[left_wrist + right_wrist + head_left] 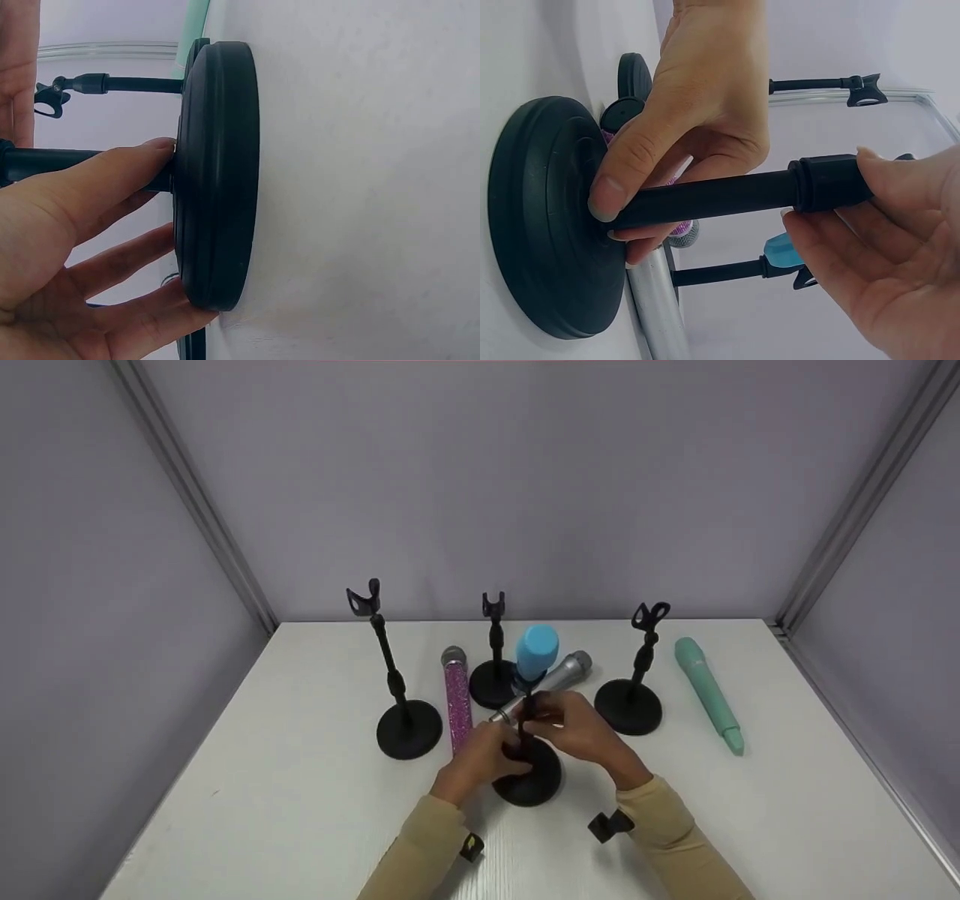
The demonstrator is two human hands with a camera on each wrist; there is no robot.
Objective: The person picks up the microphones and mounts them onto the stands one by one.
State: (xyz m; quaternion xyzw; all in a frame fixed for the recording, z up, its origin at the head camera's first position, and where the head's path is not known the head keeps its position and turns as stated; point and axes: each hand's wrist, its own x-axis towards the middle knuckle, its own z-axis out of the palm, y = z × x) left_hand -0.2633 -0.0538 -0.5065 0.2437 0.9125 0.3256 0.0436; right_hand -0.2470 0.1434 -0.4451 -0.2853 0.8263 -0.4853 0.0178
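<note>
A black desktop microphone stand [536, 780] stands at the table's front middle, with a blue-headed microphone [537, 649] in its top clip. My left hand [484, 757] grips the foot of the pole, thumb on the near side; in the left wrist view some of its fingers [142, 319] reach the edge of the round base [217, 180]. Higher up, my right hand [900, 247] pinches the thick collar [829, 182] of the pole between thumb and fingers. Behind the hands lie a silver microphone [566, 671] and a glittery purple microphone [457, 697].
Other black stands with bare clips are on the white table: a left one [409, 731], a back one [487, 686] and a right one [628, 709]. A mint-green microphone [709, 690] lies at the far right. Grey panels [480, 495] wall the table in.
</note>
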